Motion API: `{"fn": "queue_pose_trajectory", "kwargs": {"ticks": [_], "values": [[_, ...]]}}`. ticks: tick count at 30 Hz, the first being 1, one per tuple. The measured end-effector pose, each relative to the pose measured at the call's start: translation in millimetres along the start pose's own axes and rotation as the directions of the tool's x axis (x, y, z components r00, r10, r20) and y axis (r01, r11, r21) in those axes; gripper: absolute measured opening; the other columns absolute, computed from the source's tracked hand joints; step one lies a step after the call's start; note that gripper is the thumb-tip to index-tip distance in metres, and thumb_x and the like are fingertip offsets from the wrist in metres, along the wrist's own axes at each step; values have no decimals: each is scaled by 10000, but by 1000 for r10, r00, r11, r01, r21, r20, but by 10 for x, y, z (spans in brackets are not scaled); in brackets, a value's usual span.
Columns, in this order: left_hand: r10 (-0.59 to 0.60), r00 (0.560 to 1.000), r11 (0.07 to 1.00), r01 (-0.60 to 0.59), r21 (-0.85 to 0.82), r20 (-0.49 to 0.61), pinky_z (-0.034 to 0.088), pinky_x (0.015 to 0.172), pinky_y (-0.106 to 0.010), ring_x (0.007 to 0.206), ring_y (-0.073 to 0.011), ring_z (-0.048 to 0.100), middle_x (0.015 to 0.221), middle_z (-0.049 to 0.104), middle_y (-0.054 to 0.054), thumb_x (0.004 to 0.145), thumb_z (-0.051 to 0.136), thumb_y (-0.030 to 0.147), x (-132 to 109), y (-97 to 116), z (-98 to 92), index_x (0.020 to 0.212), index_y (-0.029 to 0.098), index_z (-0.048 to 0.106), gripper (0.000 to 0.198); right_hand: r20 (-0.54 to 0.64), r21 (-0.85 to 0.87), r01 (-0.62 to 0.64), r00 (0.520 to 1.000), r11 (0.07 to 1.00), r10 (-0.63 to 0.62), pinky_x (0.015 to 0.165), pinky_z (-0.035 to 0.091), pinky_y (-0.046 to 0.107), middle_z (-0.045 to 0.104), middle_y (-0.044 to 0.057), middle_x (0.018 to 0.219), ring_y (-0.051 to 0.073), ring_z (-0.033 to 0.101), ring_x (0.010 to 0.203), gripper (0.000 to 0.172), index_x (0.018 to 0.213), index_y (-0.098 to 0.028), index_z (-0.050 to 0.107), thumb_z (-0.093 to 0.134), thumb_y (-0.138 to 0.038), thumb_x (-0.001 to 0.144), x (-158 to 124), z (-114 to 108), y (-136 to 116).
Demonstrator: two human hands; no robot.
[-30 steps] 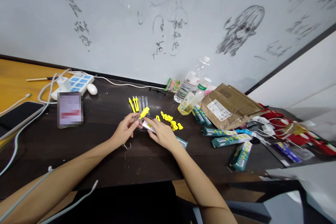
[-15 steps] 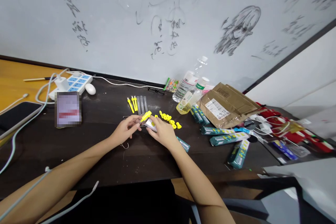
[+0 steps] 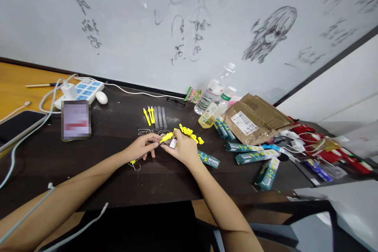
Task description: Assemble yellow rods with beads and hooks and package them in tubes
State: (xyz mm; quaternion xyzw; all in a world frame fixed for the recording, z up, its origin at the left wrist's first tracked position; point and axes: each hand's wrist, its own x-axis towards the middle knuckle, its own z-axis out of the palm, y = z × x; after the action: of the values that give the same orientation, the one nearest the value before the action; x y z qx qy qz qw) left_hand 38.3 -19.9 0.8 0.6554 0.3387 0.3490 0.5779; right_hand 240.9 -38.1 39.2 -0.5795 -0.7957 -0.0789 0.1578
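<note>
My left hand is closed around a slim spring scale; at its lower left a small yellow end and a wire hook stick out. My right hand pinches the yellow top piece of the scale, between both hands. A white label piece shows under my right fingers; whether it belongs to the scale I cannot tell. Beyond the hands lie several clear tubes, yellow rods and wire hooks. Several small yellow caps lie beside my right hand.
Teal printed boxes lie at right, one box by my right wrist. Behind stand bottles and a brown parcel. At left are a power strip, a white mouse, a blurred-screen device and cables.
The yellow piece between my hands has shifted slightly right and down and lies flatter. The yellow end and hook below my left hand have moved left and show more.
</note>
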Motion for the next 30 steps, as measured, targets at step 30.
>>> {"fn": "queue_pose_trajectory", "kwargs": {"ticks": [30], "values": [[-207, 933, 955, 128, 266, 293, 442, 338, -183, 436, -102, 574, 829, 704, -40, 775, 588, 298, -69, 127, -158, 1135, 263, 639, 366, 252, 4, 264, 933, 965, -256, 601, 332, 230, 715, 43, 836, 174, 667, 737, 334, 1114, -205, 508, 249, -373, 989, -18, -18, 87]]}}
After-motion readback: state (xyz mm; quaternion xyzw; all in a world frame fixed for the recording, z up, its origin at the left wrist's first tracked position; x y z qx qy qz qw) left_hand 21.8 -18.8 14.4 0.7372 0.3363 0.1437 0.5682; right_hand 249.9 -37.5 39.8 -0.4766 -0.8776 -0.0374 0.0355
